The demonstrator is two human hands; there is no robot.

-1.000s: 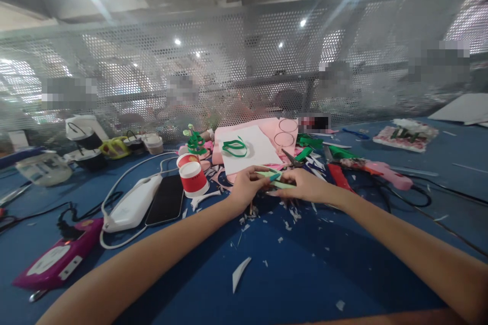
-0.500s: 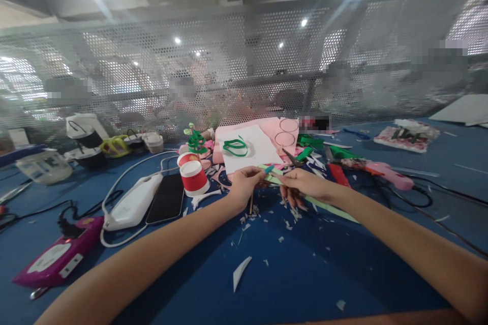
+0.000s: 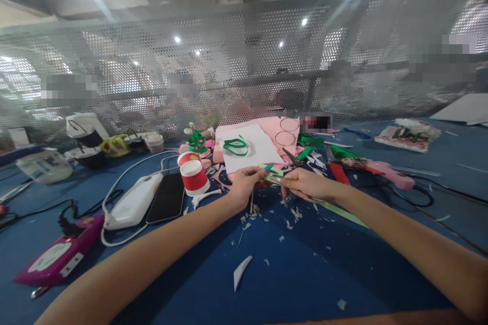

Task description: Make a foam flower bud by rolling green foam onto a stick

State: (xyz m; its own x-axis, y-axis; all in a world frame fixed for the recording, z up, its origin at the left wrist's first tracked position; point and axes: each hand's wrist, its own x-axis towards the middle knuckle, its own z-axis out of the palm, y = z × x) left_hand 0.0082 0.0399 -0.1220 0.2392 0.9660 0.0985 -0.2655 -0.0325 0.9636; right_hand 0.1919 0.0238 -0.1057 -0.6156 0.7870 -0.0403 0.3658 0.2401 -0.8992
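Note:
My left hand (image 3: 246, 187) is closed in a pinch on a light green paper strip (image 3: 346, 213). A teal tip shows at its thumb; I cannot tell whether that is a nail or a cover. Below this hand a thin brown stick (image 3: 251, 202) points down, its upper end hidden by the fingers. Close on the right, my right hand (image 3: 307, 183) also pinches the strip between thumb and fingers. The strip's long tail runs under my right wrist toward the lower right. Just behind the hands lies a white sheet (image 3: 259, 147) with a dark green loop of strip (image 3: 235, 147) on it.
Red-and-white cups (image 3: 194, 177), a black phone (image 3: 165, 199) and a white power bank (image 3: 133, 202) stand left. A purple power strip (image 3: 61, 254) lies nearer. Scissors (image 3: 293, 157), green scraps and a pink glue gun (image 3: 389, 173) are right. Paper bits litter the blue table (image 3: 297, 274).
My right hand's lower fingers have drawn in from a looser spread. The strip's tail has shifted slightly to the right. My left hand has hardly moved.

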